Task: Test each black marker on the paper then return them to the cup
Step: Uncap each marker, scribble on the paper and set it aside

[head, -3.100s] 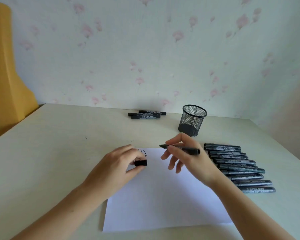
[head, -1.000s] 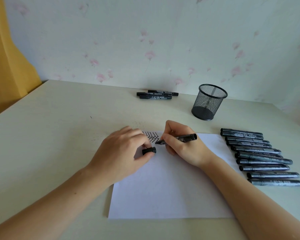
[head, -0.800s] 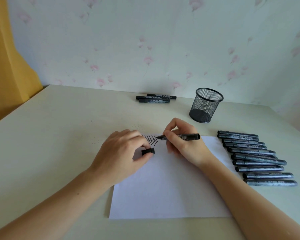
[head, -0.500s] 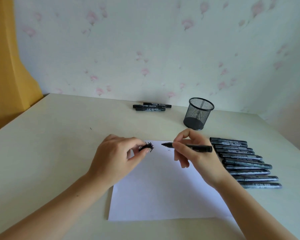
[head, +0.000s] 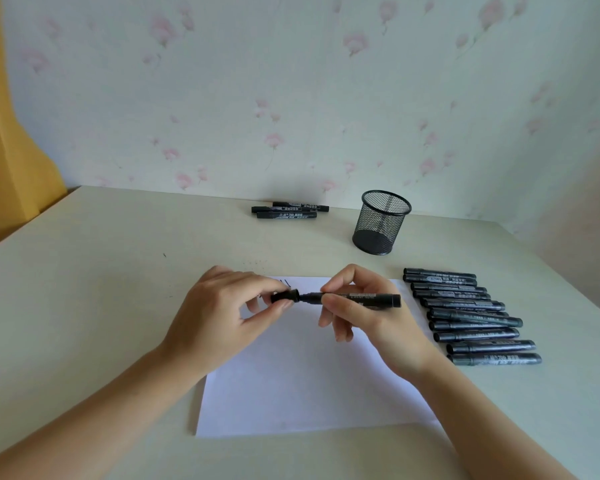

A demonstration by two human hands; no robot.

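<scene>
My right hand (head: 364, 313) grips a black marker (head: 361, 299) held level above the white paper (head: 291, 386), tip pointing left. My left hand (head: 222, 313) pinches the marker's black cap (head: 284, 296) between thumb and fingers, its mouth meeting the marker's tip. Black zigzag marks at the paper's top edge are mostly hidden behind my left hand. The black mesh cup (head: 381, 223) stands upright at the back, right of centre. A row of several capped black markers (head: 465, 317) lies to the right of the paper.
Three more black markers (head: 288, 211) lie together near the wall, left of the cup. The cream table (head: 101, 289) ends at its right edge (head: 568, 289) by a side wall. A yellow curtain (head: 11, 133) hangs at the far left.
The marker's tip lifted off the paper after drawing zigzags. My left hand raised the cap and both hands came together, bringing the cap onto the tip.
</scene>
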